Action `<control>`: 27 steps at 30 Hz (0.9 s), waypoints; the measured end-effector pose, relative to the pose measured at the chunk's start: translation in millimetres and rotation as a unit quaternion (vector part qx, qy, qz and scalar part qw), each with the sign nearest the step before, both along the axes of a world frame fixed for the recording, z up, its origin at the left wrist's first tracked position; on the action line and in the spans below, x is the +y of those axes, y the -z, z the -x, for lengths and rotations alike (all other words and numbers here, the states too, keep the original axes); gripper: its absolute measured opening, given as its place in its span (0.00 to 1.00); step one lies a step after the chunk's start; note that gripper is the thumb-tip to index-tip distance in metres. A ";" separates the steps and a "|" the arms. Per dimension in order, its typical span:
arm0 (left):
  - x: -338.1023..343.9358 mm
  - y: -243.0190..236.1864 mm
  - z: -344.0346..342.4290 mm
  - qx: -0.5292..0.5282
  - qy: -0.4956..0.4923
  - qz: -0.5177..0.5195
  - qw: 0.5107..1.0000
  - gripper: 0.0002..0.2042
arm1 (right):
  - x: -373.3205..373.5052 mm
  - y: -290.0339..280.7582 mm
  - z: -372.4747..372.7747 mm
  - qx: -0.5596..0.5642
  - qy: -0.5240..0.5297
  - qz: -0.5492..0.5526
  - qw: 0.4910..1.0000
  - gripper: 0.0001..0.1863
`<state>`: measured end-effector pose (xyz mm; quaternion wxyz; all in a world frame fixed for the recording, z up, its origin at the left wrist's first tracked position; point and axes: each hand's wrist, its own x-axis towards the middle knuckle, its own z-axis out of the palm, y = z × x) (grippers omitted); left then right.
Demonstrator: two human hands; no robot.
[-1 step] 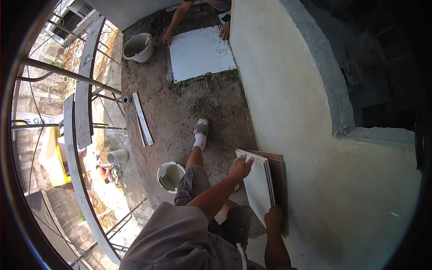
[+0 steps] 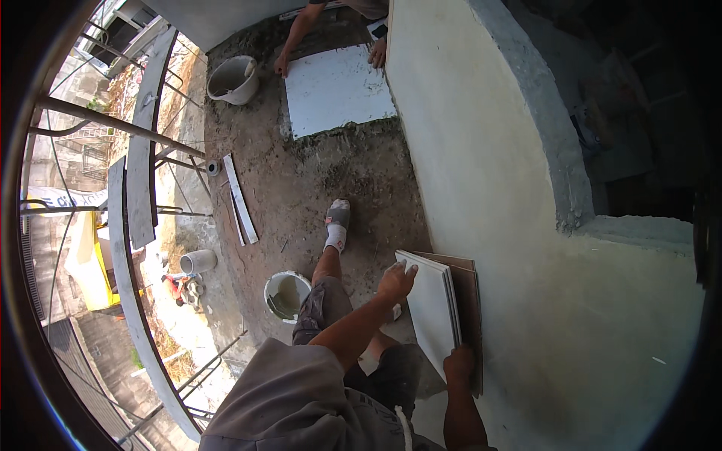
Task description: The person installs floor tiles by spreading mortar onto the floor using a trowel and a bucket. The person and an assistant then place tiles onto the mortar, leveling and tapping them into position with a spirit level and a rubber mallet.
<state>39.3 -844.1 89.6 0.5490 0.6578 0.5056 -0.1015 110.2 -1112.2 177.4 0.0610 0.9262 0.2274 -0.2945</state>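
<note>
Several white tiles (image 2: 427, 304) stand on edge in a leaning stack by the wall at my right. A brown-faced sheet or tile (image 2: 468, 301) is behind them, against the wall. My left hand (image 2: 397, 281) grips the far upper corner of the front tile, fingertips on its pale face. Lower down, my right hand (image 2: 459, 362) is closed around the near side edge of the white tiles; its fingertips are partly hidden. Across the floor, a co-worker's hands (image 2: 281, 66) rest on opposite sides of a large white tile (image 2: 338, 90) lying flat on wet mortar.
A mortar bucket (image 2: 286, 296) stands beside my left leg; another bucket (image 2: 233, 81) is near the co-worker. Pale strips (image 2: 239, 199) and a white pipe piece (image 2: 198, 261) lie to the left. Scaffold poles and planks (image 2: 141, 180) border the drop there. A plastered wall (image 2: 511, 225) rises at right.
My left hand has shifted very slightly leftward at the tile's corner. The right hand and the co-worker's hands keep their places.
</note>
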 end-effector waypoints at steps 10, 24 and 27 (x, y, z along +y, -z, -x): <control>69.6 -8.5 97.3 0.125 0.011 -0.014 0.992 0.29 | 1.2 9.0 -20.6 -0.019 -0.077 0.097 0.992 0.04; 71.4 48.2 165.7 0.097 0.052 -0.055 0.992 0.26 | -7.3 33.1 -33.1 0.003 -0.238 0.103 0.966 0.04; 75.1 26.2 155.4 0.104 -0.025 -0.020 0.994 0.24 | -2.7 19.6 -36.1 0.009 -0.179 0.118 0.977 0.05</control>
